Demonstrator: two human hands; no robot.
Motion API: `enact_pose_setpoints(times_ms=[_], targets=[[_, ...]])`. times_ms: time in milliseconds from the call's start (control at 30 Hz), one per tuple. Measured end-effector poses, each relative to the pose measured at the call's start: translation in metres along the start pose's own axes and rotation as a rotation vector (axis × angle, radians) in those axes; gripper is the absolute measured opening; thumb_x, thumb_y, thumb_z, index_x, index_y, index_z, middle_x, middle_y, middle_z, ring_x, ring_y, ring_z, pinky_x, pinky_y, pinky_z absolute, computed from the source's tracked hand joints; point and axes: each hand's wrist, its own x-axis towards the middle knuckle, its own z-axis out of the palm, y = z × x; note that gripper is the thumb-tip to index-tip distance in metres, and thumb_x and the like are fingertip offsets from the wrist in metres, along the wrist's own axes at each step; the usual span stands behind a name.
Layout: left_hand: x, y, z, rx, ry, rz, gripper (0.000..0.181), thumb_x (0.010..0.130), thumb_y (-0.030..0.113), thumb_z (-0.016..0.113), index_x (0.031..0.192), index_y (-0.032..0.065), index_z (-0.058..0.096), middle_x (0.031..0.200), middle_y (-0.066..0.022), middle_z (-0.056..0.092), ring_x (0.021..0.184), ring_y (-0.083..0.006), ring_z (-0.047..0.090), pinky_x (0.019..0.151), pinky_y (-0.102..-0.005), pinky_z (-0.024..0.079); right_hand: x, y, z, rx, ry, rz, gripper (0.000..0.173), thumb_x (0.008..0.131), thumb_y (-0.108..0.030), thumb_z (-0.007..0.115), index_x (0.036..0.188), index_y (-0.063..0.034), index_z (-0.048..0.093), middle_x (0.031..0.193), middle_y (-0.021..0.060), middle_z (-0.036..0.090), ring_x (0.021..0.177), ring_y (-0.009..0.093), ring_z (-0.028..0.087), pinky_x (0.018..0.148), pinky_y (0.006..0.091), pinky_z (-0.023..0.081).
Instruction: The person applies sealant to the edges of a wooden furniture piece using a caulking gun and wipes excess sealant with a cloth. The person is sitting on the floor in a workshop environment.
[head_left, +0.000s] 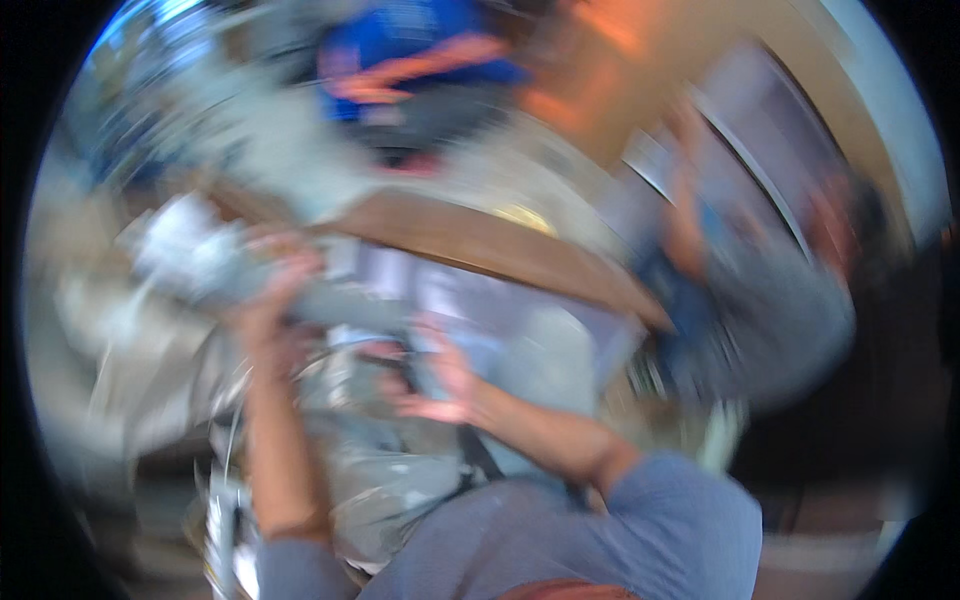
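Note:
Strong motion blur softens the whole head view. My left hand (281, 281) is closed around a long grey thing (349, 306), whose exact kind is too smeared to name. White crumpled plastic or cloth (184, 244) bulges beyond that hand, at the thing's left end. My right hand (446, 382) is near its other end, with fingers and thumb spread; a dark, strap-like piece lies close by. Whether the right fingertips touch anything is unclear. Beneath and beyond my hands spreads a pale, sheet-like surface (480, 296).
A long brown board or cardboard edge (487, 244) borders the pale surface. On the right, a person in a grey shirt (772, 322) reaches toward a large pale panel (772, 127). Another person in blue (412, 45) is at the top. Pale bags or sheeting (150, 367) lie left.

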Motion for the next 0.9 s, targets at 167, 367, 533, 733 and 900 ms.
enact_pose_setpoints(times_ms=[167,367,533,733,900], targets=[[0.021,0.012,-0.021,-0.178,-0.225,0.165,0.038,0.096,0.016,0.064,0.128,0.0056,0.048,0.112,-0.0079,0.055,0.109,-0.0204,0.054,0.108,-0.0382,0.039,-0.039,0.012,-0.034,-0.580,0.322,-0.191,0.092,0.093,-0.081,0.041,0.147,-0.0060,0.038,0.100,0.0157,0.057,0.084,0.031,0.066,0.078,0.0503,0.058],[0.044,0.005,-0.038,0.002,-0.248,0.123,0.033,0.099,0.014,0.065,0.125,0.0048,0.048,0.107,-0.0075,0.055,0.106,-0.0201,0.055,0.104,-0.0356,0.042,-0.088,0.022,-0.031,-0.672,0.355,-0.562,0.065,0.100,-0.061,0.053,0.133,-0.0054,0.049,0.094,0.0122,0.057,0.072,0.019,0.065,0.066,0.0351,0.058],[0.038,0.007,-0.003,0.101,-0.156,0.120,0.034,0.097,0.016,0.068,0.127,0.0037,0.055,0.111,-0.0082,0.062,0.103,-0.0196,0.061,0.096,-0.0344,0.048,-0.122,0.006,0.008,-0.767,0.326,-0.724,0.052,0.101,-0.052,0.058,0.125,-0.0053,0.057,0.091,0.0079,0.059,0.067,0.014,0.062,0.063,0.0301,0.056],[-0.002,0.001,0.042,0.481,0.196,0.108,0.037,0.084,0.020,0.083,0.114,0.0037,0.068,0.104,-0.0071,0.068,0.092,-0.0180,0.065,0.085,-0.0354,0.052,-0.134,-0.013,0.077,-0.914,0.180,-0.931,0.052,0.102,-0.042,0.060,0.142,-0.0077,0.056,0.095,0.0008,0.063,0.080,0.008,0.057,0.075,0.0254,0.051],[-0.033,-0.001,0.075,0.472,0.179,0.419,0.043,0.077,0.023,0.092,0.106,0.0026,0.067,0.092,-0.0038,0.070,0.082,-0.0139,0.065,0.075,-0.0305,0.053,-0.109,-0.010,0.168,-1.142,-0.022,-1.091,0.058,0.104,-0.022,0.055,0.156,-0.0019,0.040,0.103,0.0034,0.060,0.085,0.009,0.054,0.080,0.0246,0.048]])
